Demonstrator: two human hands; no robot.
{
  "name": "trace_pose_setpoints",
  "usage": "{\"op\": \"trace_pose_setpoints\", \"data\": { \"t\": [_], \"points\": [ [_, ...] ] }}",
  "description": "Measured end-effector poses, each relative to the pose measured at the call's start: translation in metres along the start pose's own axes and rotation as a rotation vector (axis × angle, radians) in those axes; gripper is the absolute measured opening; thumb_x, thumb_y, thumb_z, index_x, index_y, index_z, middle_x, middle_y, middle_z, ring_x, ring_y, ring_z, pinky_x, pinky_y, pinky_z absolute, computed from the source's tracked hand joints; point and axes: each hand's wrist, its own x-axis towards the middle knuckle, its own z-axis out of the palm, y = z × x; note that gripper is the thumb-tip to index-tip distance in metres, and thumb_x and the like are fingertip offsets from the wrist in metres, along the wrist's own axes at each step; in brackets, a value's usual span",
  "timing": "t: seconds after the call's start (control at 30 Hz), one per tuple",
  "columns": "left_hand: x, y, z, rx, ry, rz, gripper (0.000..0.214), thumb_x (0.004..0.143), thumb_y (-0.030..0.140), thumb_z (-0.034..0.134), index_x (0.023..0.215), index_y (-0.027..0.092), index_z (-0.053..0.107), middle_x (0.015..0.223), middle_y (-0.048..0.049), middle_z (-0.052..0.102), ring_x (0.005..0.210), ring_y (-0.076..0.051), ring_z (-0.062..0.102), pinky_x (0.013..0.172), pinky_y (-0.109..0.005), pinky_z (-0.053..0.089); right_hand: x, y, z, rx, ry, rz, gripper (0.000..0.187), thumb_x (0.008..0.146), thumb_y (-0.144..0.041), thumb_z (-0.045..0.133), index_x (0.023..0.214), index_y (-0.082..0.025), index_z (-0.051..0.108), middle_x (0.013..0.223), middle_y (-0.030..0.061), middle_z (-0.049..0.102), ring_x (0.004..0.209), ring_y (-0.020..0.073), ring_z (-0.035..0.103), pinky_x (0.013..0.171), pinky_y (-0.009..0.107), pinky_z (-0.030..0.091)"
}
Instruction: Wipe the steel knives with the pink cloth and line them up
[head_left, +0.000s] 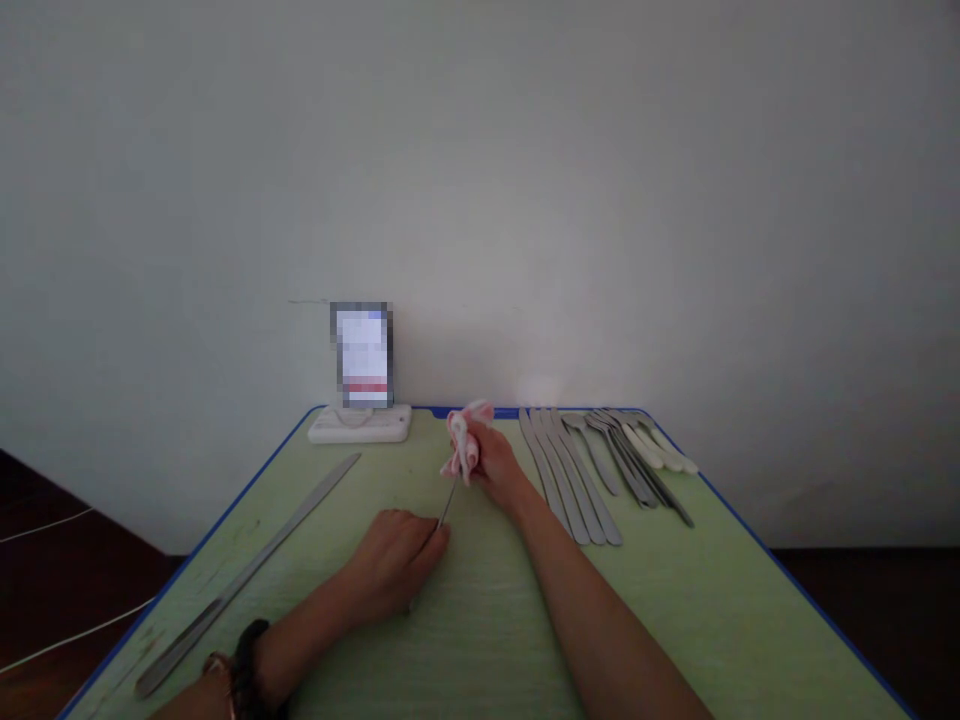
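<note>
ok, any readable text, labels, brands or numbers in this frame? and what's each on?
No text can be read here.
Upright panel on the white stand: blurred to blocks, only a red band shows; unreadable.
Thin metal utensil in the left hand, pink cloth in the right hand: no marking visible.
Cutlery row and long blades on the green table: any stamps too small to tell.

On the green surface [675,610], the left hand [396,562] pinches the near end of a thin metal utensil [448,508]. The right hand [495,466] clasps a pink-and-white cloth [465,440] around the utensil's far end. Right of the cloth lies a row of cutlery [577,480], and left of the cloth a long metal strip [255,565].
</note>
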Motion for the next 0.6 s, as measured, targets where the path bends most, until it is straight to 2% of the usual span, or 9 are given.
{"op": "trace_pose_setpoints", "data": {
  "t": [0.1, 0.17, 0.3, 0.37, 0.47, 0.6],
  "points": [
    [0.003, 0.003, -0.001, 0.029, -0.023, -0.071, 0.049, 0.095, 0.030, 0.024, 0.067, 0.016, 0.062, 0.067, -0.0072, 0.067, 0.063, -0.018, 0.061, 0.060, -0.028, 0.032, -0.001, 0.006, 0.002, -0.064, -0.008, -0.025, 0.036, 0.067, -0.048, 0.063, 0.054, -0.016, 0.052, 0.038, -0.0062, 0.044, 0.033, 0.0070, 0.039, 0.033, 0.018, 0.032],
    [0.004, 0.005, -0.003, 0.049, -0.036, -0.084, 0.047, 0.093, 0.029, 0.026, 0.069, 0.016, 0.063, 0.068, -0.0078, 0.068, 0.063, -0.018, 0.061, 0.059, -0.028, 0.033, -0.001, 0.004, 0.002, 0.011, 0.005, -0.022, 0.033, 0.068, -0.047, 0.062, 0.059, -0.016, 0.055, 0.039, -0.0063, 0.044, 0.032, 0.0072, 0.038, 0.032, 0.019, 0.032],
    [0.002, 0.010, -0.010, 0.064, -0.080, 0.005, 0.041, 0.091, 0.027, 0.031, 0.069, 0.016, 0.063, 0.067, -0.0076, 0.068, 0.059, -0.018, 0.060, 0.057, -0.027, 0.033, 0.000, -0.007, -0.002, 0.303, 0.037, -0.035, 0.032, 0.069, -0.048, 0.061, 0.077, -0.016, 0.061, 0.040, -0.0083, 0.043, 0.031, 0.0063, 0.032, 0.033, 0.019, 0.030],
    [0.001, 0.011, -0.013, 0.067, -0.092, 0.042, 0.040, 0.091, 0.026, 0.031, 0.069, 0.015, 0.062, 0.067, -0.0078, 0.068, 0.058, -0.017, 0.059, 0.057, -0.027, 0.033, 0.001, -0.013, -0.006, 0.419, 0.068, -0.046, 0.031, 0.069, -0.046, 0.061, 0.080, -0.017, 0.061, 0.039, -0.0093, 0.041, 0.030, 0.0057, 0.029, 0.033, 0.019, 0.027],
    [0.000, 0.011, -0.014, 0.068, -0.095, 0.083, 0.042, 0.092, 0.027, 0.029, 0.069, 0.016, 0.062, 0.067, -0.0080, 0.067, 0.058, -0.017, 0.059, 0.059, -0.028, 0.035, 0.003, -0.017, -0.011, 0.489, 0.101, -0.033, 0.027, 0.071, -0.044, 0.059, 0.078, -0.018, 0.060, 0.040, -0.0090, 0.041, 0.030, 0.0058, 0.029, 0.032, 0.019, 0.026],
    [-0.001, 0.008, -0.012, 0.081, -0.077, 0.127, 0.039, 0.092, 0.028, 0.030, 0.070, 0.016, 0.060, 0.066, -0.0074, 0.066, 0.058, -0.017, 0.059, 0.059, -0.028, 0.035, 0.004, -0.015, -0.015, 0.510, 0.144, -0.032, 0.027, 0.073, -0.047, 0.055, 0.076, -0.021, 0.056, 0.041, -0.0078, 0.044, 0.031, 0.0077, 0.035, 0.032, 0.020, 0.026]
  ]
}}
